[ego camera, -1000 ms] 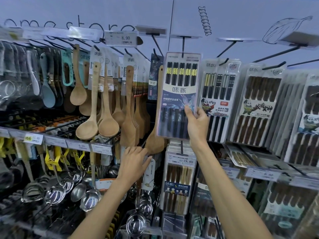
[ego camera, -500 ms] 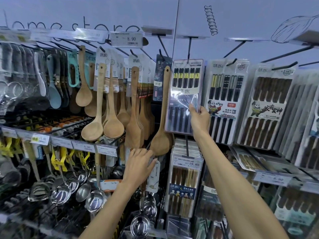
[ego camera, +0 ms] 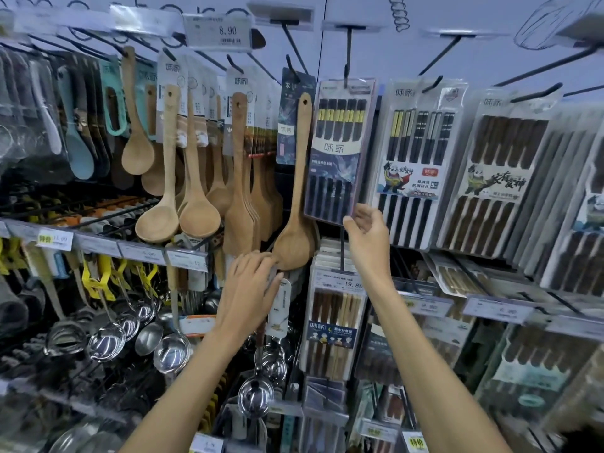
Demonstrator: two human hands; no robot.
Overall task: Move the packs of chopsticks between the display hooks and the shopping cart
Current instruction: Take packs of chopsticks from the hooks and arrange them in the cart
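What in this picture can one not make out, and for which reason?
1. Shopping cart: outside the head view.
2. Right hand at the lower corner of the pack: pinching or only touching cannot be told; the hand's back hides the fingers.
3. Top hole of the pack on the hook: blurred, so whether it hangs is unclear.
4. Price labels at lower right: blurred, unreadable.

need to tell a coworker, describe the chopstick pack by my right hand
On the hook wall, look just right of the hanging wooden spoons. The chopstick pack hangs there, lower corner at the right hand. Unlike the panda packs beside it, its card is dark blue, with no cartoon.
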